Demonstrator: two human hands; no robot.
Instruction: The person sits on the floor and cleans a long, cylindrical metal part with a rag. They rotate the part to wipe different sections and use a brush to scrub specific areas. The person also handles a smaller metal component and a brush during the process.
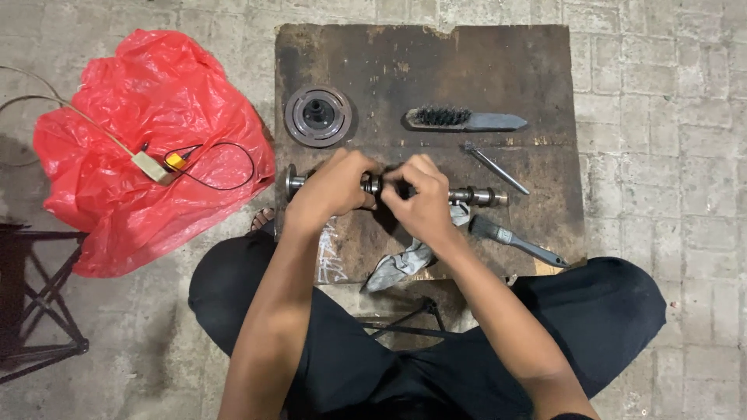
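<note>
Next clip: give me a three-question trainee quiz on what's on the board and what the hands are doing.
1. True or false: both hands grip the metal shaft lying across the wooden board.
2. Which item lies farthest from the person on the board? A) wire brush B) grey rag C) paintbrush
3. Fill in: the round metal disc sits nearest the ____ hand.

Key
1. True: left hand and right hand both close around it.
2. A
3. left
</note>
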